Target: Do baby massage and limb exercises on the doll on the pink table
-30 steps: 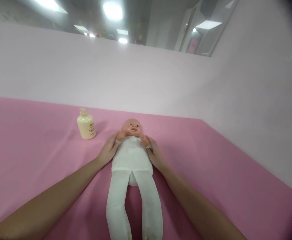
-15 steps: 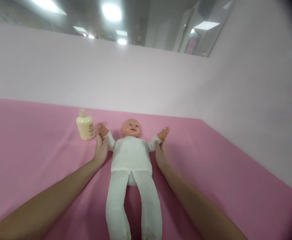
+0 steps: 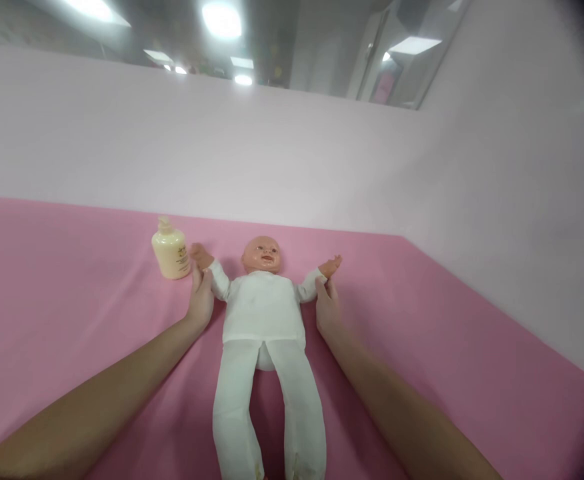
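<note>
Doll (image 3: 264,310) has arms spread outward now, earlier drawn in at chin. Pink counter (image 3: 422,333) bears it, face-up. Your left hand (image 3: 201,300) and right hand (image 3: 328,312) grasp its wrists. Cream pump bottle (image 3: 171,253) stands near left hand.

Doll (image 3: 262,310): head smooth, plastic-looking, faint gloss; suit matt white cloth. Pump bottle (image 3: 171,255) — smooth plastic by look, glossy shoulder. Pink surface (image 3: 422,320) smooth, soft sheen, light creases. Wall (image 3: 197,147) smooth, matt — upper panel (image 3: 317,47) glossy, mirror-like.

White-clothed doll (image 3: 263,313), pink surface (image 3: 397,300), cream bottle (image 3: 171,255)
</note>
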A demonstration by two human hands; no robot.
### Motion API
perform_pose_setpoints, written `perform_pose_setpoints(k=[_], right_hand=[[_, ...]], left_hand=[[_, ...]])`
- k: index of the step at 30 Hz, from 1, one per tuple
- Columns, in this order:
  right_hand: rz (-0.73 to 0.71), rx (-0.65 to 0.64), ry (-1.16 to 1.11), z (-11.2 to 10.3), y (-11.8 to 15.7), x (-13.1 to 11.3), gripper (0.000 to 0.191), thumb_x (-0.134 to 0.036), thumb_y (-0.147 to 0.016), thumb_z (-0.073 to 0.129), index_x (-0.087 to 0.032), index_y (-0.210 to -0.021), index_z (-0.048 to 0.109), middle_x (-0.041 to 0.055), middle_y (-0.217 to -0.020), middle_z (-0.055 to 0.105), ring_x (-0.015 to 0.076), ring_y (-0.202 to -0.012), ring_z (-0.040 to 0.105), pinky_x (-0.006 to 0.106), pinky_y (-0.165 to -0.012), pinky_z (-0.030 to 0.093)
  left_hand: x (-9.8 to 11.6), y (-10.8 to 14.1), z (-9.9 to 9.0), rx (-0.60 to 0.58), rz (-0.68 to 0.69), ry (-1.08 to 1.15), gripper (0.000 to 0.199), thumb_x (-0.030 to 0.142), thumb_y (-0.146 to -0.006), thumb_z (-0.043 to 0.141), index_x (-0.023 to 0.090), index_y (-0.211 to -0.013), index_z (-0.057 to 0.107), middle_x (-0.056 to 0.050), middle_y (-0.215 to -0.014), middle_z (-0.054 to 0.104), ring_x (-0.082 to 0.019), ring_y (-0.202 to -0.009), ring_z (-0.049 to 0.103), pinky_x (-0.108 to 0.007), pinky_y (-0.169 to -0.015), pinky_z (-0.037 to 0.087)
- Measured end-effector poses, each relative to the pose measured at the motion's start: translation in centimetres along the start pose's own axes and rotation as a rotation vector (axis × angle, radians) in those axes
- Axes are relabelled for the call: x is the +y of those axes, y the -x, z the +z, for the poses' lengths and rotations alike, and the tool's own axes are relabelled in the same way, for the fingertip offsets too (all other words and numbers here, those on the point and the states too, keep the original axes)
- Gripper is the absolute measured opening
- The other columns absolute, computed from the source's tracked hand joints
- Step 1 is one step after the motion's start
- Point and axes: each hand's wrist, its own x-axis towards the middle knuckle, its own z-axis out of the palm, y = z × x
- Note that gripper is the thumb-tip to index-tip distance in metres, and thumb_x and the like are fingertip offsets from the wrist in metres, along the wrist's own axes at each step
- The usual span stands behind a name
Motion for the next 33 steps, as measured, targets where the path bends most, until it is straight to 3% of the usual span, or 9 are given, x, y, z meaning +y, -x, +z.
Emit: perform_pose_setpoints(k=[2,4,8,11,24,33], right_hand=[[-0.012,-0.077,0.02,0.2,0.5,-1.0,0.066,-0.059,-0.094,0.046,-0.027,-0.151,0.036,0.011,-0.148,0.049,0.0269,-0.135,0.05,0.046,-0.109,0.046],[-0.036,-0.143,0.06,0.4,0.9,-1.5,0.058,-0.057,-0.093,0.05,-0.024,-0.141,0.048,0.0117,-0.132,0.06,0.0266,-0.121,0.058,0.046,-0.104,0.049],[-0.146,-0.317,0.23,0.7,1.5,-1.9,0.055,-0.047,-0.091,0.058,-0.03,-0.142,0.049,0.0079,-0.138,0.055,0.0255,-0.129,0.049,0.046,-0.11,0.043],[-0.157,-0.401,0.286,0.7,1.7,-2.3,0.061,-0.041,-0.09,0.059,-0.032,-0.148,0.042,0.0073,-0.145,0.048,0.0259,-0.136,0.043,0.045,-0.111,0.042],[-0.178,-0.41,0.31,0.6,1.7,-2.2,0.059,-0.044,-0.094,0.053,-0.032,-0.15,0.039,0.0084,-0.147,0.047,0.0266,-0.139,0.041,0.049,-0.113,0.039],[-0.176,-0.427,0.316,0.5,1.7,-2.0,0.061,-0.036,-0.092,0.054,-0.032,-0.151,0.038,0.008,-0.148,0.046,0.0264,-0.138,0.041,0.047,-0.112,0.042]], left_hand=[[1.5,0.5,0.5,-0.028,0.008,-0.002,0.062,0.056,-0.101,0.033,0.031,-0.156,0.02,-0.004,-0.163,0.029,-0.018,-0.15,0.028,-0.034,-0.119,0.034],[2.8,0.8,1.1,-0.152,0.077,-0.046,0.059,0.052,-0.102,0.035,0.027,-0.154,0.029,-0.007,-0.16,0.036,-0.022,-0.148,0.033,-0.039,-0.121,0.03],[3.7,1.0,1.7,-0.37,0.264,-0.264,0.051,0.046,-0.102,0.035,0.023,-0.146,0.044,-0.01,-0.145,0.054,-0.027,-0.136,0.046,-0.049,-0.118,0.03],[3.3,0.9,1.7,-0.374,0.311,-0.338,0.05,0.043,-0.102,0.033,0.024,-0.148,0.042,-0.01,-0.142,0.056,-0.028,-0.133,0.048,-0.05,-0.116,0.031],[3.1,1.1,1.3,-0.378,0.299,-0.3,0.051,0.044,-0.103,0.029,0.025,-0.15,0.039,-0.008,-0.149,0.05,-0.025,-0.138,0.042,-0.048,-0.119,0.027],[2.9,1.0,1.3,-0.378,0.272,-0.25,0.051,0.043,-0.103,0.031,0.026,-0.149,0.043,-0.006,-0.148,0.051,-0.025,-0.138,0.043,-0.047,-0.12,0.027]])
